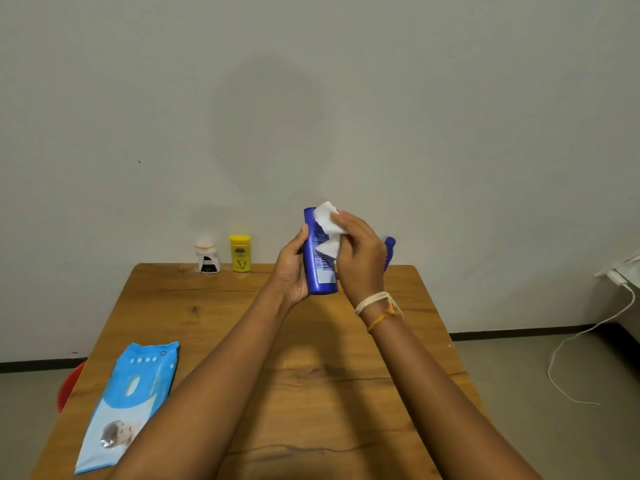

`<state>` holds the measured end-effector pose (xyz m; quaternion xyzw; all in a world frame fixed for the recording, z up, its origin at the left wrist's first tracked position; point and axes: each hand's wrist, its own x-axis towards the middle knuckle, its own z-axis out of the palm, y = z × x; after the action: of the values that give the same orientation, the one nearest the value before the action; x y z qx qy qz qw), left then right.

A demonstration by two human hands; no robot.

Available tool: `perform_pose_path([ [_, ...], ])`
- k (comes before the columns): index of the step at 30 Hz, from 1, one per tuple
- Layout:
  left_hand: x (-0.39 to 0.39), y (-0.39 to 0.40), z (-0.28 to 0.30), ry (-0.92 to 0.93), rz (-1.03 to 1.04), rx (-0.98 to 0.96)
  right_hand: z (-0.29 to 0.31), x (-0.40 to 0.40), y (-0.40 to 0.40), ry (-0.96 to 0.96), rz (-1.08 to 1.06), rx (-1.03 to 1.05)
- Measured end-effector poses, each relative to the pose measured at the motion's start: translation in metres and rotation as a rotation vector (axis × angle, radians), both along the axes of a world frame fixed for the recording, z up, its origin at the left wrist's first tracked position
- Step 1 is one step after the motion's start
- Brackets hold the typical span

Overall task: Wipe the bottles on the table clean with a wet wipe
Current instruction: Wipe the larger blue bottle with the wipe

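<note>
the left hand [292, 271] is wrapped around the blue bottle [320, 268], lifting it clear above the table [311, 375] so the right hand [360, 258], fingers pinched on the wet wipe [327, 221], can rub its side.

Both arms reach forward; the left grip [294, 268] is curled closed, the right grip [358, 252] pinched closed just beside it.

Table [311, 393] centre bare between the forearms; open passage there. Back edge, left: white jar [207, 259] and yellow bottle [240, 253] just beside each other, against the wall. Back right: second blue bottle [389, 251], partly hidden behind the right hand [360, 258]. Near left: wipes pack [128, 403] lying flat. Right edge clear.
</note>
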<state>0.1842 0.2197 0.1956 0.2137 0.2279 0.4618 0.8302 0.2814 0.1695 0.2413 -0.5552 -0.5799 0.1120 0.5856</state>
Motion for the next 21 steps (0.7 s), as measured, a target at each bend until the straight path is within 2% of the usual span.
perform_pose_path([
  [5, 0.004, 0.004, 0.003, -0.016, 0.006, 0.001, -0.022, -0.01, 0.001, -0.214, 0.189, -0.178],
  [9, -0.004, 0.011, -0.002, -0.04, 0.029, -0.075, -0.056, -0.001, -0.038, -0.543, 0.156, -0.009],
  [11, -0.004, 0.011, -0.006, -0.056, 0.066, -0.118, -0.068, 0.005, -0.05, -0.581, 0.134, 0.069],
  [13, -0.001, 0.01, -0.008, -0.097, 0.123, -0.175, -0.073, 0.005, -0.055, -0.425, 0.067, 0.1],
  [16, 0.006, 0.012, -0.005, -0.169, 0.183, -0.244, -0.059, -0.004, -0.055, 0.095, -0.169, 0.014],
  [18, 0.012, 0.012, -0.001, -0.152, 0.217, -0.236, -0.046, -0.019, -0.053, 0.365, -0.241, -0.103],
  [21, 0.021, 0.011, 0.002, -0.073, 0.255, -0.146, -0.039, -0.043, -0.048, 0.569, -0.236, -0.218],
])
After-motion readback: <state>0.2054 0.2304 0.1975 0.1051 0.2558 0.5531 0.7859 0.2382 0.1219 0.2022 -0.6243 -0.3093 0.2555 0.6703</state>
